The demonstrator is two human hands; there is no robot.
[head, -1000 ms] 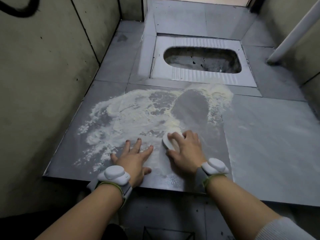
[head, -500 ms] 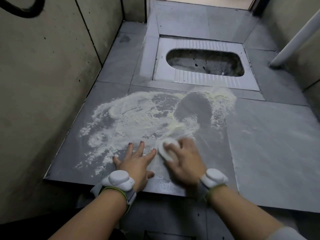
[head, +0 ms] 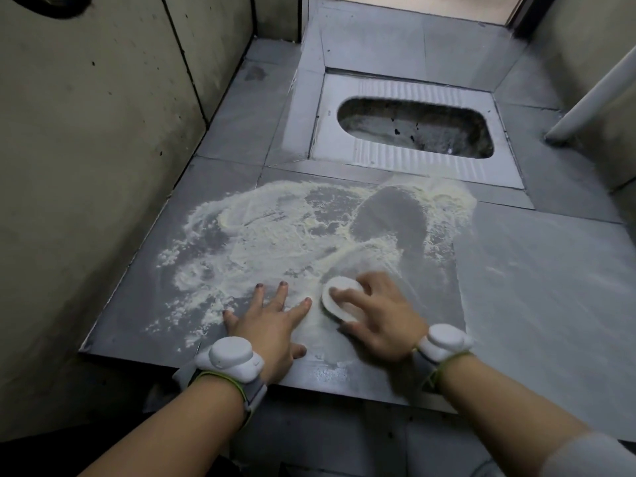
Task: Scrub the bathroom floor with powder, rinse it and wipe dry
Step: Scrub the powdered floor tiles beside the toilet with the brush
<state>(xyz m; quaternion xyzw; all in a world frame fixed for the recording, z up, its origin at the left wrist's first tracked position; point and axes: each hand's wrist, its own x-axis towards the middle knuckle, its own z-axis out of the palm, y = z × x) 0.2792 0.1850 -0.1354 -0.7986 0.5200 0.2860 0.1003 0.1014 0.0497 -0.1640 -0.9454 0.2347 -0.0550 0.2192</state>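
Our right hand (head: 382, 321) has its fingers (head: 346, 293) curled over a white oval scrubbing pad (head: 339, 297), gripping it against the raised grey floor slab (head: 537, 287); the fingers (head: 280, 296) of our left hand (head: 266, 327) lie spread wide and flat on the slab, just beside the pad. Against the frame half a second ago, the pad and right hand have slid a little away from the squat toilet pan (head: 413, 129) and toward the left hand, and the right hand shows motion blur, while the left hand has kept its place. The pale powder (head: 275, 235) spreads from the fingers outward toward the pan, thick on the side nearer the left wall (head: 86, 166), with a bare oval swept clean in it close to the pan's front edge; its outline looks unchanged. Each wrist carries a white wrist device (head: 234, 356) on a strap. Beyond the pan the floor runs to a bright doorway (head: 423, 5). To the right of the pan a white pipe (head: 592, 101) leans along the wall. The slab ends in a step just behind our wrists, with darker floor below.
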